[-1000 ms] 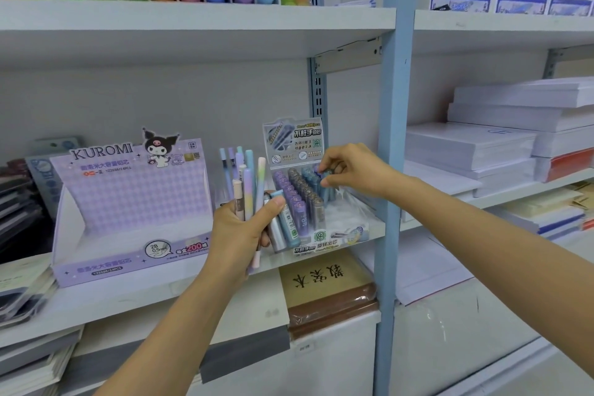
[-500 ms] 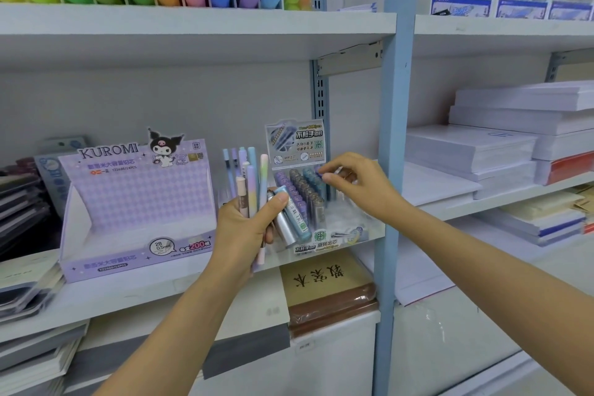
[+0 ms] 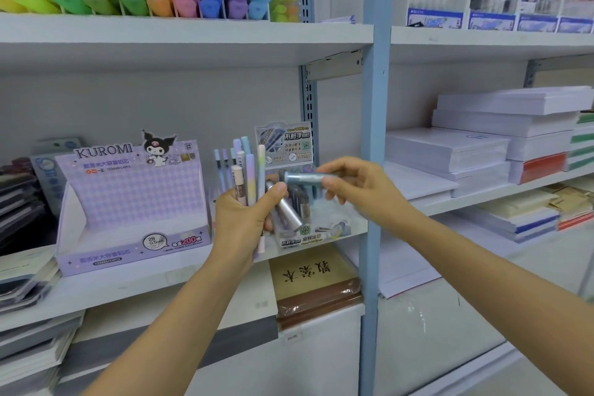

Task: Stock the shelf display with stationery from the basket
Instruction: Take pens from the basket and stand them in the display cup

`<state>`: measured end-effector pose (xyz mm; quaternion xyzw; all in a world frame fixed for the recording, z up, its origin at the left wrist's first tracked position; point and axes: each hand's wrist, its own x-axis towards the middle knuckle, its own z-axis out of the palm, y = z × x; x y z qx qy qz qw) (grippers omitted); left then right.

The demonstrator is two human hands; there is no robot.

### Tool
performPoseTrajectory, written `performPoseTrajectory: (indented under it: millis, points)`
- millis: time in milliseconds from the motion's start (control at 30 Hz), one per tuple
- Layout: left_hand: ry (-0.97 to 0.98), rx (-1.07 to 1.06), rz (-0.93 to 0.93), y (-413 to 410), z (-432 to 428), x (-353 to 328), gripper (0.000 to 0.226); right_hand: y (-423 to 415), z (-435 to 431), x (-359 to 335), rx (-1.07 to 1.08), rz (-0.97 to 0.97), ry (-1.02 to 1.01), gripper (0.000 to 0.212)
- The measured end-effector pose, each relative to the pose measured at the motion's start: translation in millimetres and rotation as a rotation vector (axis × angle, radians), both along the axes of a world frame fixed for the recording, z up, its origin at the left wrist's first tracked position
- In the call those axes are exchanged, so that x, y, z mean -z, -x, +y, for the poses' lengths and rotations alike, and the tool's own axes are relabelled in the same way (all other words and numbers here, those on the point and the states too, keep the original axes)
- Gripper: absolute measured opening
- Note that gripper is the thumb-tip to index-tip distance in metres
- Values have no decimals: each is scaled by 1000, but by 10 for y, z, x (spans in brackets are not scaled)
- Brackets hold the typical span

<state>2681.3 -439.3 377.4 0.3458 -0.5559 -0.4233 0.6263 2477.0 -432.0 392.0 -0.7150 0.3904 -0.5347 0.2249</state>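
Our left hand grips fanned tubes upright, ready supply; right hand pinches one blue tube sideways beside left thumb, likely bound for clear display behind.

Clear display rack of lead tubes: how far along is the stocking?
Done: several tubes already stand in the clear rack. In hand: the right hand pinches one blue tube in front of it; the left hand grips a bundle of pastel tubes and a silver tube. Left: that bundle, and the purple box beside it looks unfilled. The basket is out of view.
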Motion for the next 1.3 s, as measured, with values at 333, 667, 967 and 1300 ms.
performPoseTrajectory:
  millis: [333,667,967,1300]
  points:
    - [-40,-47,-80,-106,60,0,36,255,-290,-203,317,31,41,27]
    - [-56,-7,-70,-150,21,43,26,1,-486,-64,331,475,130,33]
    - [-51,3,-51,-135,-77,97,26,-9,-566,-67,253,460,63,34]
    - [-49,0,-47,-112,-91,115,16,5,-627,171,325,433,137,10]
